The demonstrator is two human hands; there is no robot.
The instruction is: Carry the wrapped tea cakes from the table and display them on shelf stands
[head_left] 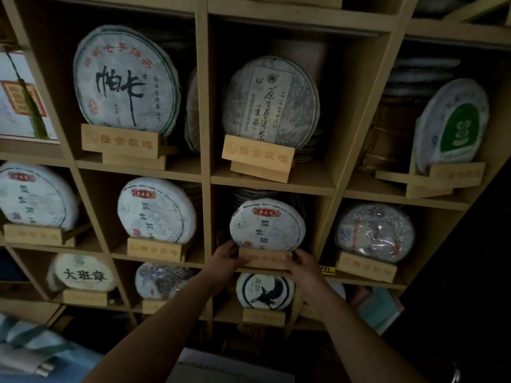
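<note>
1. Lower centre of the frame: 2 bare forearms reach up to the wooden shelf unit [203, 172].
2. Left hand [227, 257]: fingers curled round the left end of a wooden stand [265, 259]; right hand [300, 265]: fingers curled round its right end.
3. Wrapped tea cake [266, 225]: upright in that stand, in the centre compartment of the middle row.
4. Upper centre, further back: another cake [272, 103] upright on its stand.

Both hands grip one wooden stand [265, 259] in a middle shelf [272, 186] compartment: left hand [228, 257] at its left end, right hand [300, 265] at its right. A wrapped tea cake [266, 224] stands upright in it.
</note>
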